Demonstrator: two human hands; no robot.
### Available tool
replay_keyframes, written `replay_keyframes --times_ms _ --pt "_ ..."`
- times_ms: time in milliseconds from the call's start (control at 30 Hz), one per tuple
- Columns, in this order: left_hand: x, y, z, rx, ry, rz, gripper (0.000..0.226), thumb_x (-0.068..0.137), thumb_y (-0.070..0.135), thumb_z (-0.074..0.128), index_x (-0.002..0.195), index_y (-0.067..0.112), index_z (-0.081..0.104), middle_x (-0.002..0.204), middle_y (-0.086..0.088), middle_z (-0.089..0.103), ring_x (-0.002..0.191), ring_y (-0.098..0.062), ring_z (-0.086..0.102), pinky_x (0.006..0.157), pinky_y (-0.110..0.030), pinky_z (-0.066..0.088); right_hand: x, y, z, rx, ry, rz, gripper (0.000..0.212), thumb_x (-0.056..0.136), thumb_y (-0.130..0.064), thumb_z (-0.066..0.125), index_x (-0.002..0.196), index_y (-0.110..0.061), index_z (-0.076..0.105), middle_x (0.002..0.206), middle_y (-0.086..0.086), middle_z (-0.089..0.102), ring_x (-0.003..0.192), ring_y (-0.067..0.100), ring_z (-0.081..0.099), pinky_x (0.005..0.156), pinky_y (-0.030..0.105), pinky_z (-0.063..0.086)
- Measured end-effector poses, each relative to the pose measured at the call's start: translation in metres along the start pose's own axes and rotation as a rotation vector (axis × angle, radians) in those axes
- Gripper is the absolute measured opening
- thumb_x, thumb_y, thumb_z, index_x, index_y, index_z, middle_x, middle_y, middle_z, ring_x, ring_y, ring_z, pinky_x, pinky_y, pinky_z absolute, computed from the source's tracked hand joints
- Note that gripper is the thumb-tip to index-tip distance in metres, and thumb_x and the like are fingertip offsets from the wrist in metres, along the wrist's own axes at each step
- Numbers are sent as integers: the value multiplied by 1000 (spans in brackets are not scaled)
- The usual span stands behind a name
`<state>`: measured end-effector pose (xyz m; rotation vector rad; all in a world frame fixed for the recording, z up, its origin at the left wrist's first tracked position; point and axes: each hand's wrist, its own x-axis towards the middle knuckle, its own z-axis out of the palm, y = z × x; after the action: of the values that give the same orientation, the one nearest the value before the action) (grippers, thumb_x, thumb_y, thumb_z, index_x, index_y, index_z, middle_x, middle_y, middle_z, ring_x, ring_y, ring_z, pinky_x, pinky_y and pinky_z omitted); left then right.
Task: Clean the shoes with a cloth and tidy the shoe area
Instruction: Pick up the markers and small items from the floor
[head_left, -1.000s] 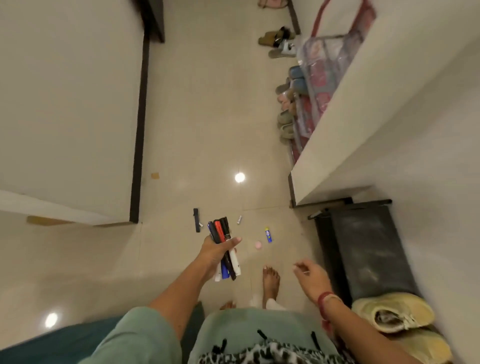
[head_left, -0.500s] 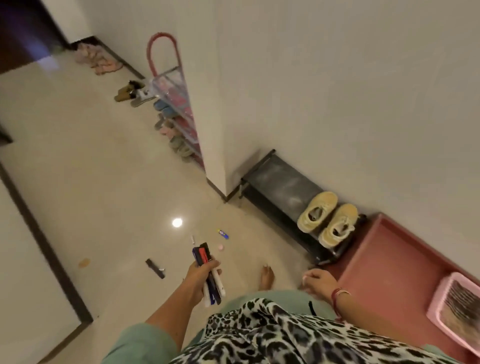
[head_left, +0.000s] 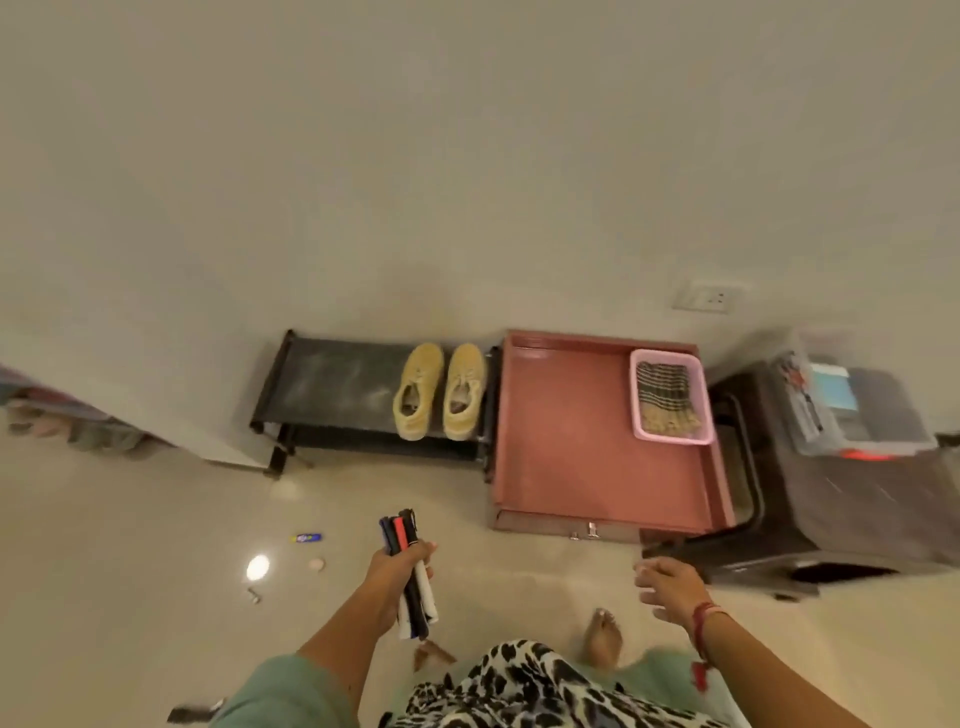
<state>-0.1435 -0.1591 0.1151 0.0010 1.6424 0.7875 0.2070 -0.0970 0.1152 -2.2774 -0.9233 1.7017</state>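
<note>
Head view: we see two yellow shoes (head_left: 418, 392) on one black rack (head_left: 332, 384); beside it one red tray (head_left: 561, 447) holds one basket (head_left: 671, 440) with a cloth (head_left: 667, 395). Our left hand (head_left: 395, 574) grips several pens (head_left: 399, 532); right hand (head_left: 670, 584) loose, empty. Three small bits (head_left: 306, 538) litter the floor (head_left: 156, 545).

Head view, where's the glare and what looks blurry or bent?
Head view: a bright glare spot on the floor; the clear box at far right is smeared; the wide lens warps lines toward the edges; the yellow shoes look sharp.
</note>
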Motion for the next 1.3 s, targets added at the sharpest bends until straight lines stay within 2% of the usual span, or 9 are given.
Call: replay_keyframes --times_ms 333,433,567,633,733,833,967,1133,1300 --pt "10 -40 185 92 -4 -114 30 77 28 79 83 4 61 61 -7 60 59 -22 56 64 -35 48 81 49 -115 15 25 54 12 92 -6 52 96 -6 63 97 13 63 88 25 59 57 20 41" --pt "22 -42 222 -14 -16 -103 25 81 25 74 81 4 59 60 -8 61 56 -21 59 63 -36 52 116 53 -115 -41 -6 86 13 91 -6 52 97 -3 64 94 12 62 88 25 59 57 20 41" --pt "51 -48 236 -80 -18 -79 22 87 22 68 95 4 59 82 -14 64 76 -27 64 79 -46 56 162 59 -87 -78 -85 97 11 89 -10 55 81 -12 63 91 10 63 85 26 61 65 24 45" --pt "70 -55 234 -103 -4 -79 14 89 17 65 95 5 60 83 -11 66 74 -24 66 67 -39 58 188 67 -63 -115 -130 101 15 88 -12 56 75 -18 61 92 8 64 89 26 60 76 30 47" --pt "97 -67 228 -174 -28 -126 8 92 14 60 90 6 62 71 -7 69 64 -19 69 55 -32 58 221 75 -27 -194 -151 96 13 90 -18 54 97 -14 64 110 9 64 102 25 58 94 34 45" --pt "121 -82 220 -238 -91 -187 14 95 12 54 83 7 60 65 -6 66 56 -16 66 57 -30 58 257 85 8 -369 -186 62 45 94 -31 50 133 -8 47 137 11 50 125 28 47 106 33 35" --pt "149 -102 205 -205 -143 -183 8 94 14 55 88 9 58 70 -6 65 60 -17 64 61 -30 58 293 90 44 -452 -184 40 66 94 -51 41 143 -7 31 145 15 40 131 33 41 109 41 33" --pt "174 -124 189 -115 -146 -206 7 90 16 59 88 9 62 71 -7 64 63 -19 63 70 -34 55 324 93 82 -183 -116 45 40 95 -44 47 123 -16 53 130 6 56 116 28 53 90 25 35" --pt "187 -127 179 -1 -90 -205 18 89 22 62 102 11 60 77 -6 67 71 -19 63 72 -35 54 321 104 91 -19 -23 77 27 91 -40 56 105 -18 59 106 0 62 88 19 54 82 26 35"
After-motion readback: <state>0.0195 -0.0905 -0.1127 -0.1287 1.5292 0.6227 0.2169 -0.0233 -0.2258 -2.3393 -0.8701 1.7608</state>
